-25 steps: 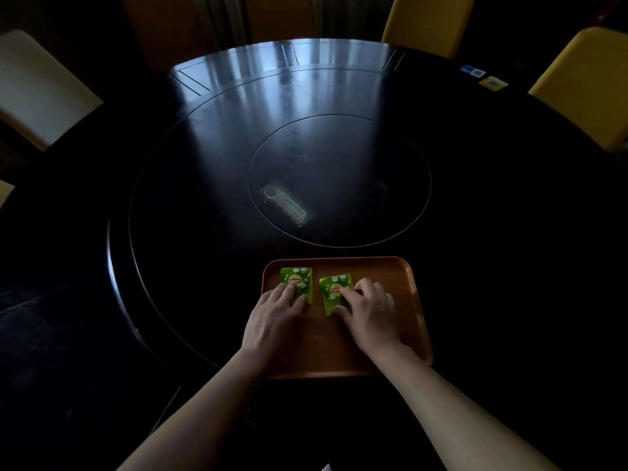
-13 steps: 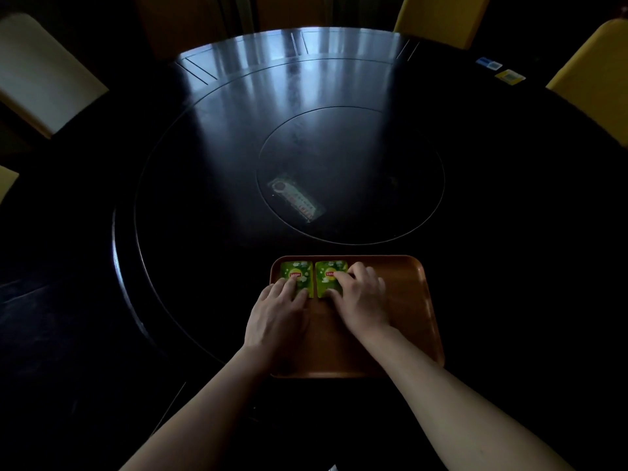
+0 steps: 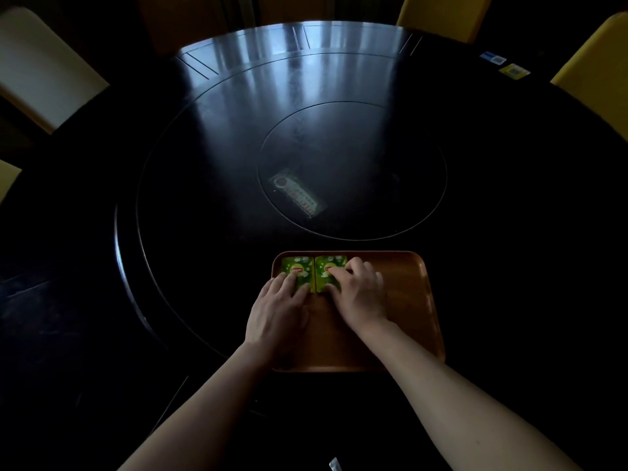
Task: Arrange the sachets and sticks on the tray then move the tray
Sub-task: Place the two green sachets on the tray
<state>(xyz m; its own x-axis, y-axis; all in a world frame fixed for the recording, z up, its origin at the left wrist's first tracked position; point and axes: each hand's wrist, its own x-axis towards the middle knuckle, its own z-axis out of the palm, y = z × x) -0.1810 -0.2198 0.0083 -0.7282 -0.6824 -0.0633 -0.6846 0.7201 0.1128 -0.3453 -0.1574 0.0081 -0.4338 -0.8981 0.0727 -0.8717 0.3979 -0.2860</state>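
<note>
A brown wooden tray (image 3: 407, 300) lies at the near edge of the dark round table. Two green tea sachets sit side by side, edges touching, in its far left corner: the left sachet (image 3: 297, 268) and the right sachet (image 3: 329, 266). My left hand (image 3: 277, 312) rests flat with its fingertips on the left sachet's near part. My right hand (image 3: 358, 294) lies flat over the right sachet, covering its right side. Neither hand grips anything. No sticks show on the tray.
A faint packet or label (image 3: 299, 197) shows in the table's inner disc (image 3: 407, 205). Two small cards (image 3: 506, 64) lie at the far right rim. Yellow chairs (image 3: 598, 76) and a pale chair (image 3: 40, 69) surround the table. A small pale object (image 3: 334, 465) pokes in at the bottom.
Both hands have slid the two sachets up to the tray's far left corner, and the right sachet has closed up against the left one.
</note>
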